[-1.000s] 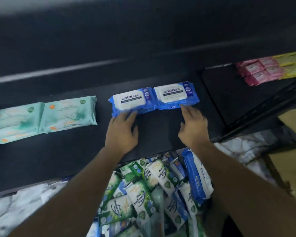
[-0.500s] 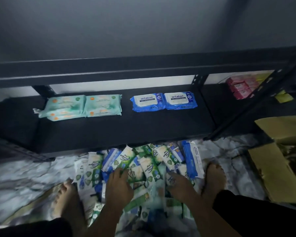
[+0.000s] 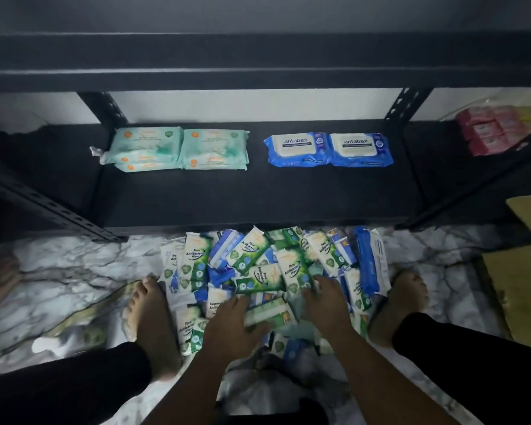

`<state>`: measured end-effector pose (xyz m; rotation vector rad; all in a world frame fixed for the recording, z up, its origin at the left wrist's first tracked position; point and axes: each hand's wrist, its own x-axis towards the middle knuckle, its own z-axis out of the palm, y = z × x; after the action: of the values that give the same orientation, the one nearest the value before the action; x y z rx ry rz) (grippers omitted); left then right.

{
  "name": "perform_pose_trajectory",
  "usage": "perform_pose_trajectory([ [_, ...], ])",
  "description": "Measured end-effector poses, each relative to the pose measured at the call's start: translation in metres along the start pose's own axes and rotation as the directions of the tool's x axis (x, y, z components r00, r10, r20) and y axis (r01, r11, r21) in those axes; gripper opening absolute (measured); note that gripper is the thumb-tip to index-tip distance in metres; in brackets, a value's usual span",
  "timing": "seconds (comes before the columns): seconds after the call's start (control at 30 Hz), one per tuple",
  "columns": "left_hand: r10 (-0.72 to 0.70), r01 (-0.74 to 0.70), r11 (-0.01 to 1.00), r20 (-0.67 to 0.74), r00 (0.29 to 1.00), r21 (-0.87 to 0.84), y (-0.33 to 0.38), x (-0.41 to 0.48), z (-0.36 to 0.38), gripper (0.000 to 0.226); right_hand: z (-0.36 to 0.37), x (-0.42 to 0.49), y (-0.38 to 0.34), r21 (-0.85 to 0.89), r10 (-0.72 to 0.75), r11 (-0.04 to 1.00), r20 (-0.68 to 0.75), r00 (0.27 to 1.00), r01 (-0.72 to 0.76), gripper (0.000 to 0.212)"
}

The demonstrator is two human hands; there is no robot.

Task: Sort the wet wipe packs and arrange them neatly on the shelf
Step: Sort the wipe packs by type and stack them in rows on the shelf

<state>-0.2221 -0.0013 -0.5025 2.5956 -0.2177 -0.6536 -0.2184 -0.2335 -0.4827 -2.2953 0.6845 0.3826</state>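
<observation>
A heap of wet wipe packs (image 3: 267, 265), green-and-white and blue ones mixed, lies on the marbled floor between my bare feet. My left hand (image 3: 232, 325) rests palm down on the heap, fingers spread over a green pack. My right hand (image 3: 325, 302) lies on the packs beside it, fingers spread. On the black shelf (image 3: 258, 197) above, mint green packs (image 3: 178, 148) sit stacked at the left. Two blue Antabax packs (image 3: 328, 148) lie side by side at the middle right.
Red and pink packs (image 3: 491, 130) sit on the adjoining shelf at the far right. Brown cardboard (image 3: 521, 271) lies on the floor to the right. Black perforated shelf posts (image 3: 62, 216) slant at both sides, and an upper shelf beam (image 3: 258, 72) runs overhead.
Both hands left the blue packs on the shelf and dropped to the heap on the floor. The view pulled back and down, and the hands have shifted slightly right on the heap.
</observation>
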Motion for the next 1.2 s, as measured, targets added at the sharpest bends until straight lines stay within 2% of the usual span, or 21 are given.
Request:
perform_pose_trajectory([
  [0.1, 0.025, -0.033, 0.999, -0.187, 0.982, -0.042, -0.004, 0.009, -0.002, 0.055, 0.000, 0.010, -0.007, 0.002, -0.015, 1.000, -0.034, 0.999, 0.015, 0.028],
  [0.17, -0.044, 0.003, 0.992, -0.330, 0.943, -0.123, -0.010, 0.021, -0.007, 0.039, 0.001, 0.016, -0.009, -0.019, -0.040, 0.999, -0.092, 0.995, 0.038, 0.031],
  [0.23, -0.146, 0.075, 0.980, -0.419, 0.896, -0.182, -0.018, 0.037, -0.019, 0.026, 0.002, 0.021, -0.011, -0.083, -0.126, 0.990, -0.153, 0.980, 0.114, 0.036],
  [0.33, -0.220, 0.153, 0.972, -0.475, 0.852, -0.177, -0.036, 0.058, -0.037, 0.030, 0.005, 0.031, -0.028, -0.255, -0.286, 0.936, -0.150, 0.946, 0.242, 0.044],
  [0.4, -0.219, 0.207, 0.975, -0.473, 0.853, -0.078, -0.047, 0.068, -0.046, 0.043, 0.008, 0.037, -0.049, -0.362, -0.361, 0.877, -0.058, 0.931, 0.317, 0.056],
  [0.47, -0.193, 0.237, 0.971, -0.440, 0.877, 0.046, -0.052, 0.076, -0.053, 0.053, 0.012, 0.044, -0.074, -0.444, -0.413, 0.791, 0.119, 0.903, 0.420, 0.077],
  [0.53, -0.153, 0.235, 0.956, -0.388, 0.909, 0.174, -0.052, 0.083, -0.057, 0.057, 0.021, 0.051, -0.097, -0.519, -0.449, 0.664, 0.300, 0.842, 0.539, 0.096],
  [0.6, -0.137, 0.236, 0.935, -0.346, 0.928, 0.265, -0.050, 0.090, -0.058, 0.063, 0.029, 0.059, -0.109, -0.561, -0.456, 0.555, 0.412, 0.789, 0.614, 0.098],
  [0.67, -0.164, 0.261, 0.911, -0.301, 0.939, 0.319, -0.047, 0.098, -0.058, 0.070, 0.032, 0.069, -0.112, -0.568, -0.416, 0.553, 0.445, 0.793, 0.609, 0.082],
  [0.77, -0.184, 0.281, 0.892, -0.284, 0.941, 0.354, -0.044, 0.104, -0.061, 0.070, 0.029, 0.079, -0.113, -0.557, -0.401, 0.605, 0.403, 0.823, 0.568, 0.039],
  [0.8, -0.179, 0.273, 0.893, -0.274, 0.945, 0.358, -0.044, 0.105, -0.064, 0.068, 0.026, 0.079, -0.112, -0.572, -0.398, 0.605, 0.385, 0.832, 0.554, 0.036],
  [0.87, -0.164, 0.236, 0.905, -0.222, 0.961, 0.354, -0.044, 0.107, -0.070, 0.061, 0.022, 0.077, -0.104, -0.647, -0.372, 0.556, 0.368, 0.852, 0.522, 0.041],
  [0.93, -0.166, 0.213, 0.934, -0.178, 0.970, 0.288, -0.042, 0.110, -0.076, 0.053, 0.018, 0.075, -0.091, -0.700, -0.329, 0.534, 0.345, 0.879, 0.475, 0.037],
  [1.0, -0.217, 0.239, 0.965, -0.183, 0.959, 0.110, -0.038, 0.112, -0.081, 0.047, 0.017, 0.075, -0.081, -0.690, -0.320, 0.589, 0.278, 0.906, 0.420, 0.034],
  [1.07, -0.299, 0.284, 0.953, -0.175, 0.938, -0.102, -0.036, 0.111, -0.084, 0.034, 0.019, 0.075, -0.083, -0.651, -0.345, 0.657, 0.190, 0.919, 0.381, 0.033],
  [1.13, -0.326, 0.298, 0.935, -0.142, 0.935, -0.191, -0.038, 0.110, -0.085, 0.021, 0.026, 0.078, -0.095, -0.600, -0.312, 0.729, 0.138, 0.940, 0.330, 0.036],
  [1.2, -0.319, 0.288, 0.934, -0.133, 0.938, -0.211, -0.042, 0.107, -0.087, 0.021, 0.037, 0.081, -0.108, -0.583, -0.260, 0.760, 0.133, 0.957, 0.287, 0.042],
])
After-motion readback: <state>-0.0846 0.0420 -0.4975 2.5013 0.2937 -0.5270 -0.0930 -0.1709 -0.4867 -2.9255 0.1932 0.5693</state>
